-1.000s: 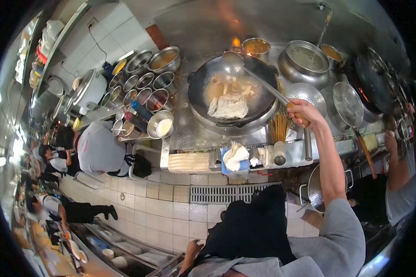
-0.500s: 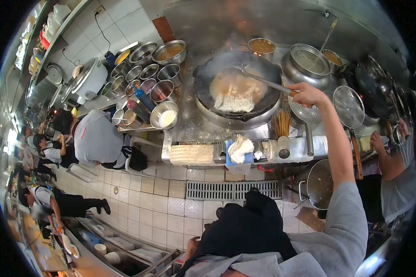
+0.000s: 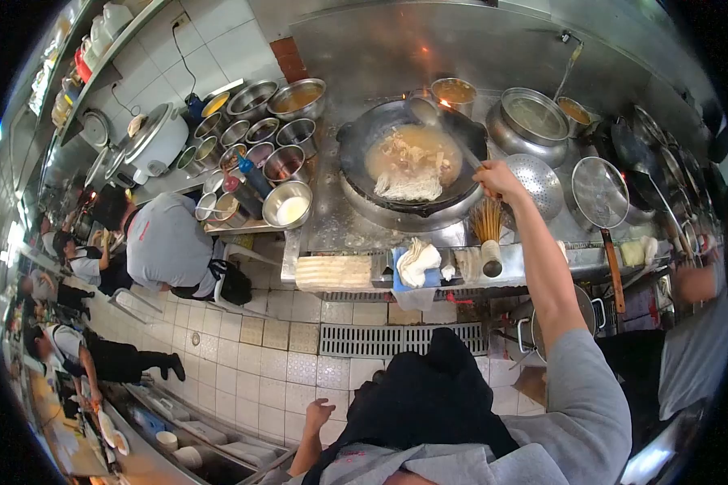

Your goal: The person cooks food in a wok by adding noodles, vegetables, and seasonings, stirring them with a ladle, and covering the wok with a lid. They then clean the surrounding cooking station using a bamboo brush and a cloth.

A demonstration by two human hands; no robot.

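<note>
My right hand (image 3: 500, 179) is closed around the handle of a ladle (image 3: 424, 111). The ladle's bowl is raised at the far side of a black wok (image 3: 356, 149). Inside the wok, pale noodles (image 3: 408, 186) lie at the near side of a cloudy broth (image 3: 437, 153) with light pieces in it. Low beside my dark apron, my left hand (image 3: 319, 415) holds nothing, its fingers loosely apart. A bamboo brush (image 3: 487, 220) and a perforated strainer (image 3: 534, 182) are close to my right forearm.
Metal bowls of ingredients (image 3: 287, 204) crowd the left counter. Behind the wok stands a pot of brown liquid (image 3: 453, 93), with a small flame nearby. A wide pot (image 3: 534, 113) and a mesh skimmer (image 3: 600, 192) are to the right. A co-worker's sleeve (image 3: 696, 356) is close on my right.
The ladle has moved from over the broth to the wok's far rim. My right hand has shifted left and slightly down. My left hand has come out from beside the apron. Steam has thinned.
</note>
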